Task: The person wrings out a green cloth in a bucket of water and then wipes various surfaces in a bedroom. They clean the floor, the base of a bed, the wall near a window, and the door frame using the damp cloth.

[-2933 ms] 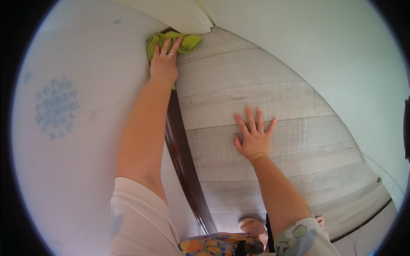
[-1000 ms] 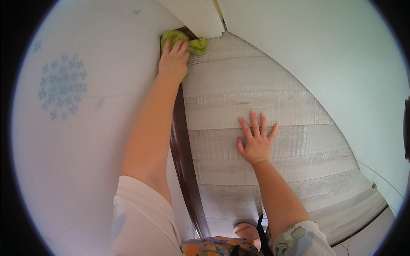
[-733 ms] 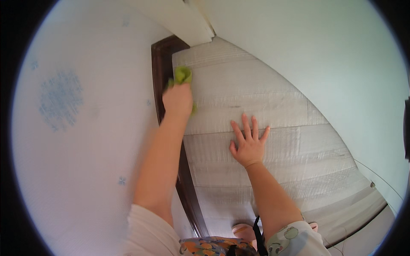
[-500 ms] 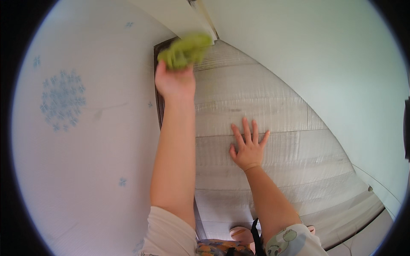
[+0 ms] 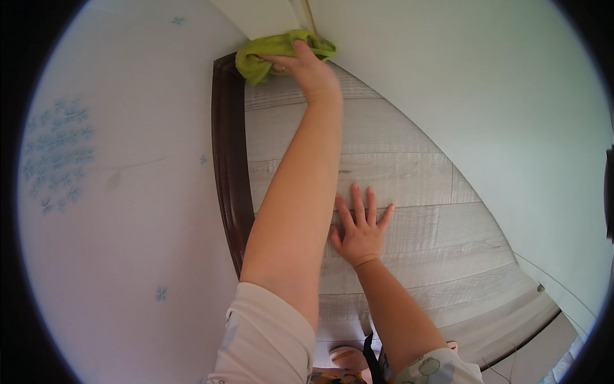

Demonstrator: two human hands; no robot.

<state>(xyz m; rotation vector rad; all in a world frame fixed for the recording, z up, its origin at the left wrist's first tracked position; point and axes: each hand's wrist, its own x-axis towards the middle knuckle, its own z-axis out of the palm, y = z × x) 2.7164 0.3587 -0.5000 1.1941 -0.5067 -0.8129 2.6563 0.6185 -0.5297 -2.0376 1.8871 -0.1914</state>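
My left hand reaches to the far end of the floor and grips a bunched yellow-green cloth. The cloth lies in the far corner, against the foot of a white panel and over the end of the dark brown baseboard. Part of the cloth sticks out past my fingers on both sides. My right hand rests palm down on the grey wood-plank floor, nearer to me, fingers spread and holding nothing.
On the left rises a pale wall with blue flower prints. A smooth, pale greenish surface borders the floor on the right. Near the lower edge show a pink slipper and a dark curved strip along the floor.
My left hand has turned and moved right with the cloth, which now lies spread in the corner. More of the baseboard shows. My right hand stays flat on the floor.
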